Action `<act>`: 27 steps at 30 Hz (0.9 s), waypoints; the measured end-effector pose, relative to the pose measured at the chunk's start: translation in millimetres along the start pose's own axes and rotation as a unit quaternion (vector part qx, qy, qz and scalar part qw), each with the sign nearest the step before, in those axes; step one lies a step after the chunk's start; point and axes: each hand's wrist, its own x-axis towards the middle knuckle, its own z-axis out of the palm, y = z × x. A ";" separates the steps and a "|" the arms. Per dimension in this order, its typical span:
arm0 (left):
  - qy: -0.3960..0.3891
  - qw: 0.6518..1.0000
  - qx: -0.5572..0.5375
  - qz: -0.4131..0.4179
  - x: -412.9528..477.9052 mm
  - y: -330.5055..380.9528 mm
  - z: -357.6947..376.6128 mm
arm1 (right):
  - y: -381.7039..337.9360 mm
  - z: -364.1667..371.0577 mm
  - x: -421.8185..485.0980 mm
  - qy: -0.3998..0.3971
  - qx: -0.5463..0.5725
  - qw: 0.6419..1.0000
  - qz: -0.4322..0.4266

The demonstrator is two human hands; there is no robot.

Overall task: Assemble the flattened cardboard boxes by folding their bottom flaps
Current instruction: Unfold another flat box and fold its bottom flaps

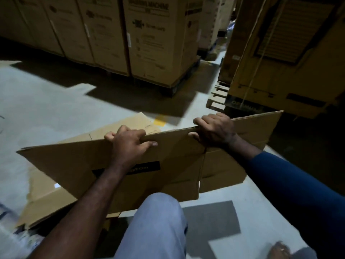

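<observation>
A flattened brown corrugated cardboard box (71, 161) with a black label (149, 168) stands on edge on the pale floor (46, 109), top edge rising rightward, gripped there by the left hand (128, 143) and right hand (214, 129). Another flattened brown cardboard box (128, 122) lies flat behind it.

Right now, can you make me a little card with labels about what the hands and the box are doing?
place: a storeroom with tall cartons at the back
left hand: grips the top edge of the flattened cardboard box
right hand: grips the same top edge, further right
box state: flat, held up by its top edge, not yet opened into a box shape
behind it: more flat cardboard lying on the grey floor
nearby: a wooden pallet on the right
</observation>
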 end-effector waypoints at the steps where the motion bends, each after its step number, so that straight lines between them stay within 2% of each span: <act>1: -0.001 1.000 -0.002 -0.005 -1.7 -2.2 2.6 | -2.7 2.9 0.1 -0.006 0.010 1.000 -0.004; 6: -0.005 0.999 -0.003 -0.032 -8.6 -15.4 10.2 | -23.2 14.3 3.4 -0.033 0.089 0.992 -0.082; 12: -0.019 0.999 0.020 -0.015 -10.2 -12.8 17.9 | -87.7 26.3 35.3 -0.064 0.140 0.984 -0.094; 17: -0.035 0.997 0.027 -0.058 -9.5 -44.9 18.0 | -100.3 41.2 61.8 -0.066 0.186 0.972 -0.129; 20: -0.032 0.996 0.027 -0.081 12.9 -65.0 7.6 | -103.1 35.9 107.2 -0.162 0.209 0.958 -0.115; 22: -0.028 0.995 0.044 -0.091 37.1 -79.6 -3.4 | -97.6 31.6 144.7 -0.274 0.189 0.939 -0.082; 24: -0.017 0.994 0.058 -0.089 59.5 -96.9 -17.7 | -89.0 26.0 180.4 -0.388 0.171 0.903 -0.068; 27: -0.006 0.993 0.063 -0.097 74.8 -119.7 -37.0 | -68.5 17.5 198.7 -0.458 0.107 0.877 -0.096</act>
